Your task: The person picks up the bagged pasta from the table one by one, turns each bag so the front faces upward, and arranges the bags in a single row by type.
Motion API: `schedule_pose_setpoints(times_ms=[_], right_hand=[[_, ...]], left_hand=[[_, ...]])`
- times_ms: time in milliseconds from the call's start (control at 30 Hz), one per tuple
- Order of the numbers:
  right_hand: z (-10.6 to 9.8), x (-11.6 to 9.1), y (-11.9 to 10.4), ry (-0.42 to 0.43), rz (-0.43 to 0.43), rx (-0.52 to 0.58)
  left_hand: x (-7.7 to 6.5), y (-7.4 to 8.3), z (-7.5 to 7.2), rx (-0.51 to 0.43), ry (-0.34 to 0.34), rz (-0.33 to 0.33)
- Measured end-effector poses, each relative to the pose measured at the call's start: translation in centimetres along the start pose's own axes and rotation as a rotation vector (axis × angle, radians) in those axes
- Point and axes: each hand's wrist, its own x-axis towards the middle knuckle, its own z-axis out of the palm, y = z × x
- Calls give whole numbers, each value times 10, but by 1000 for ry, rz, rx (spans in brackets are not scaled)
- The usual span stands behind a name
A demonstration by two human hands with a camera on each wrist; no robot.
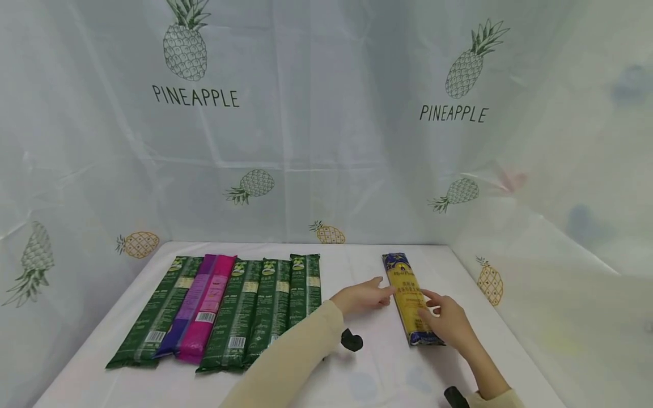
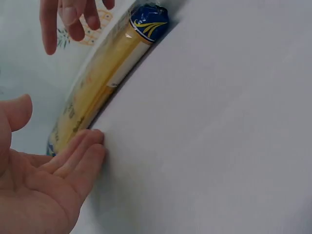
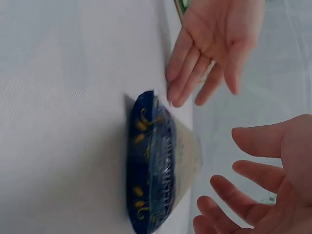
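1. The yellow packet (image 1: 408,292), long and narrow with dark blue ends, lies flat on the white surface (image 1: 380,371), on the person's right side, between the two hands.
2. Its wrapping is glossy and full along its length; in the left wrist view it looks partly see-through, though what is inside cannot be told.
3. The left hand (image 1: 362,297) is at the packet's left edge, its fingers (image 2: 87,168) extended and its thumb held apart; they grip nothing. Whether the fingertips touch the wrapping or stop just beside it, I cannot tell.
4. The right hand (image 1: 449,320) is at the packet's right edge, fingers spread and slightly bent, thumb apart, holding nothing. The right wrist view shows a gap between these fingers and the blue end.
5. Well apart, on the left of the surface, five more packets lie side by side: a leftmost green packet (image 1: 158,309), a purple-and-pink packet (image 1: 211,300), then a middle green packet (image 1: 234,314), another green packet (image 1: 270,306) and a rightmost green packet (image 1: 305,286).
6. All five look filled; their printed wrappings hide the contents. The left sleeve (image 1: 296,357) covers the rightmost one's lower end.
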Motion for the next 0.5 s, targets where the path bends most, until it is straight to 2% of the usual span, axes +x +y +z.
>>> schedule_pose_setpoints(times_ms=[100, 233, 367, 500], right_hand=[[1, -4, -10, 9, 1, 33], [2, -9, -25, 5, 0, 91], [6, -15, -43, -22, -1, 187], [17, -18, -64, -56, 12, 307]], left_hand=[[-16, 5, -18, -5, -76, 25], [-47, 17, -48, 104, -96, 79], [-87, 26, -84, 179, -70, 127], [-126, 28, -122, 212, -6, 156]])
